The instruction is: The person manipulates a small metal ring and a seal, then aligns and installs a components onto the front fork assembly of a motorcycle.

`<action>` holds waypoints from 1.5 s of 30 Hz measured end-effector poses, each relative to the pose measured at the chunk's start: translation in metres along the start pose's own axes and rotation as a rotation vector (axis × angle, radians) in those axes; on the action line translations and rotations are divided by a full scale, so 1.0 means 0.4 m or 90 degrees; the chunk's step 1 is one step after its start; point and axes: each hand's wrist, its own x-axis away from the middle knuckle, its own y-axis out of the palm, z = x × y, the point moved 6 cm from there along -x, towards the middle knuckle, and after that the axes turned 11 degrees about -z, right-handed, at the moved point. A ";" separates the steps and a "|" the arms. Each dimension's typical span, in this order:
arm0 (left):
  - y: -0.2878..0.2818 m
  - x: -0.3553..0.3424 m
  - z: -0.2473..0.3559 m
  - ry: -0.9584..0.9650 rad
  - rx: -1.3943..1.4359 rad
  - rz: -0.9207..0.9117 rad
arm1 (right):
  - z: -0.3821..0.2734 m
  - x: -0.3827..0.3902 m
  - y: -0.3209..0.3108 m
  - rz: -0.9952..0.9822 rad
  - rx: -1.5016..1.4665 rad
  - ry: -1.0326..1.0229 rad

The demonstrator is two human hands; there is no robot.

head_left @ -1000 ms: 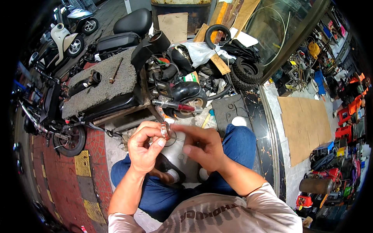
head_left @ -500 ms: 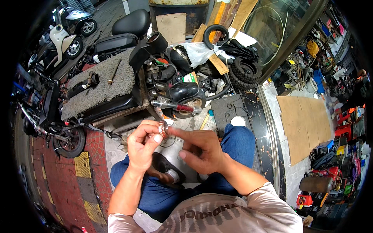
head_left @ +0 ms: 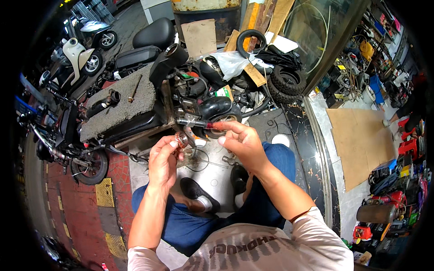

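Note:
My left hand (head_left: 162,160) pinches a ring-shaped bearing (head_left: 181,141) smeared with reddish grease, between thumb and fingers. To its right my right hand (head_left: 244,147) has its index finger stretched out and its thumb apart, with the other fingers curled. That fingertip lies at the red-coated end of a metal shaft (head_left: 192,122), and red grease shows there; whether it presses on the shaft I cannot tell. The shaft sticks out sideways from motorcycle parts. A small wheel (head_left: 226,118) stands behind it, partly hidden by my right hand.
On the left, a worn bench seat (head_left: 122,106) carries a bolt (head_left: 134,88) and a dark metal part (head_left: 103,103). Loose tools, including a hammer (head_left: 229,160), lie on the floor before my feet. Tyres (head_left: 287,83) are stacked back right; a cardboard sheet (head_left: 359,144) lies beyond the threshold.
My right hand has moved from the bearing up and away to the red-coated end of the shaft. My left hand, still holding the bearing, has shifted slightly left.

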 end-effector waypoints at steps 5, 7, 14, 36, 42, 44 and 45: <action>0.040 0.007 -0.013 -0.043 0.083 -0.004 | 0.006 0.008 0.011 -0.005 -0.014 -0.015; 0.069 0.010 -0.017 -0.053 0.125 -0.017 | 0.017 0.023 0.014 0.011 -0.047 -0.034; 0.189 0.045 -0.083 -0.103 0.270 -0.021 | -0.012 0.064 0.004 0.011 0.052 -0.100; 0.203 0.048 -0.152 -0.136 0.425 0.065 | -0.040 0.097 0.008 -0.035 0.243 -0.182; 0.187 0.040 -0.151 -0.103 0.473 0.076 | -0.015 0.092 0.014 -0.031 0.246 -0.144; 0.185 0.039 -0.150 -0.076 0.498 0.062 | 0.001 0.092 0.025 -0.058 0.140 -0.110; 0.184 0.033 -0.149 -0.057 0.512 0.035 | 0.016 0.097 0.039 -0.078 0.028 -0.080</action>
